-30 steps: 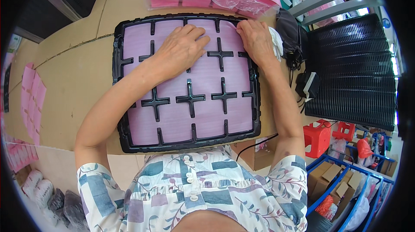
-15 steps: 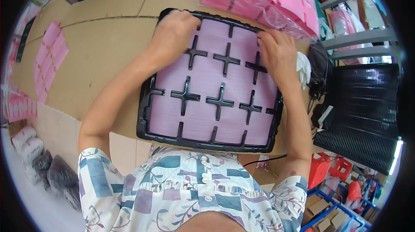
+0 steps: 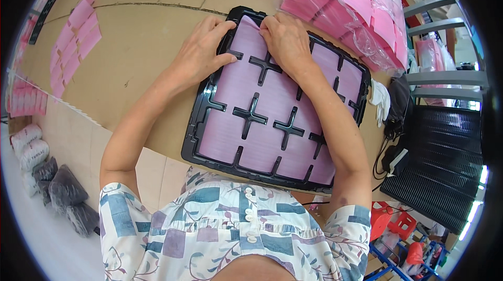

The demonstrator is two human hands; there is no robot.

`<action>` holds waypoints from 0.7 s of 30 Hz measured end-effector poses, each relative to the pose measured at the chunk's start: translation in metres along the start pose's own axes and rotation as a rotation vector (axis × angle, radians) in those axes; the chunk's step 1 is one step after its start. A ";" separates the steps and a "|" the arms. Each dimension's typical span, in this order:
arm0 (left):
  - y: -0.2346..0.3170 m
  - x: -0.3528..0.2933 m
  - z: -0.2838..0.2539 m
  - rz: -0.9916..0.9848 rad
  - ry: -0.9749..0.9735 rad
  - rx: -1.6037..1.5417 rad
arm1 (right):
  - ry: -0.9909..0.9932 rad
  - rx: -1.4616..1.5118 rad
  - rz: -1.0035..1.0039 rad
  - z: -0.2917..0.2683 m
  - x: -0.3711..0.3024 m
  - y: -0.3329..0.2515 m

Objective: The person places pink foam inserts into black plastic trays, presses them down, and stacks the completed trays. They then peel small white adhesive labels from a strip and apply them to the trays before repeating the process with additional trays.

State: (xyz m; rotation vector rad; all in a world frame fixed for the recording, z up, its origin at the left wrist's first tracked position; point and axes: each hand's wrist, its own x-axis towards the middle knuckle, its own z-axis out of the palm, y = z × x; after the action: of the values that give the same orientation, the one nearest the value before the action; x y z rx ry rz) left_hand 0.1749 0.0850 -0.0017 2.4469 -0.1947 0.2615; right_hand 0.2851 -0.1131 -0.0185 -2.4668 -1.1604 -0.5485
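Note:
A black plastic tray (image 3: 189, 147) with raised cross-shaped dividers lies tilted on the table before me. Inside it is a pink foam sheet (image 3: 270, 118), slotted around the crosses. My right hand (image 3: 287, 42) pinches the sheet near the tray's far left corner, where a fold of it stands up. The right forearm reaches over the tray's right part and hides some of it. At the far left rim is my left hand (image 3: 201, 48), thumb and forefinger spread apart, fingertips touching the tray's edge and the thumb over the sheet's margin.
Cardboard covers the table (image 3: 136, 56). Plastic-wrapped pink foam pieces (image 3: 348, 11) stand beyond the tray. More slotted pink pieces (image 3: 76, 45) lie at the left. White gloves (image 3: 380, 100) and a black bag (image 3: 399, 100) are at the right, near stacked black ribbed trays (image 3: 437, 160).
The tray sits farther right in view and is turned clockwise. My right hand has gone from the far right corner to the far left one. The left hand has opened at the left rim.

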 end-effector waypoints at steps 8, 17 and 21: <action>-0.002 0.012 0.001 0.052 -0.039 0.027 | 0.040 0.051 -0.149 -0.006 -0.001 -0.002; -0.011 0.034 0.005 0.016 -0.103 0.016 | -0.168 0.192 0.116 -0.008 0.014 -0.006; -0.011 0.034 0.005 0.010 -0.104 0.024 | -0.204 0.197 0.133 -0.003 0.014 -0.004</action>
State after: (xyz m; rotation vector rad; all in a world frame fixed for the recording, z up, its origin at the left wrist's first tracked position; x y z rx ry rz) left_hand 0.2110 0.0883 -0.0039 2.4855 -0.2506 0.1419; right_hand 0.2894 -0.1026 -0.0081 -2.4472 -1.0575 -0.1399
